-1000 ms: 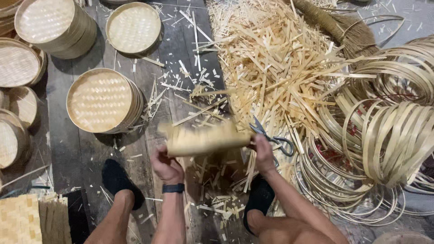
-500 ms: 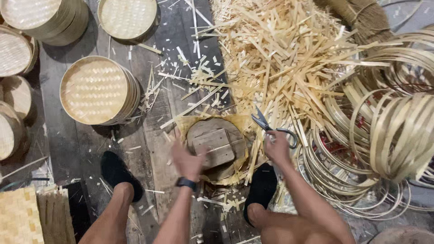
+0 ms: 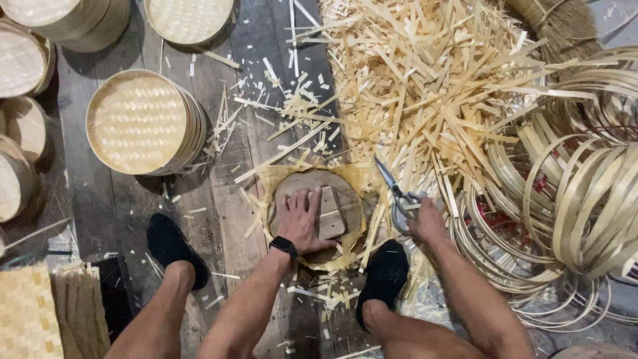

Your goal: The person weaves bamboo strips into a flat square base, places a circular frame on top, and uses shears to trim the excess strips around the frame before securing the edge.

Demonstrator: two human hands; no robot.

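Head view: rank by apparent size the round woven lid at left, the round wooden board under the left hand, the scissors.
1. Round woven lid, largest.
2. Round wooden board under the left hand, clearly smaller, though partly covered.
3. Scissors in the right hand, smallest.
All lie near floor level, so distance skews little.

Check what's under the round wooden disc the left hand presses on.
A woven bamboo mat lies under the round wooden disc; only its frayed edges show. The left hand and disc cover its middle.

Dark plank floor point(image 3: 100, 199), scrap-strewn
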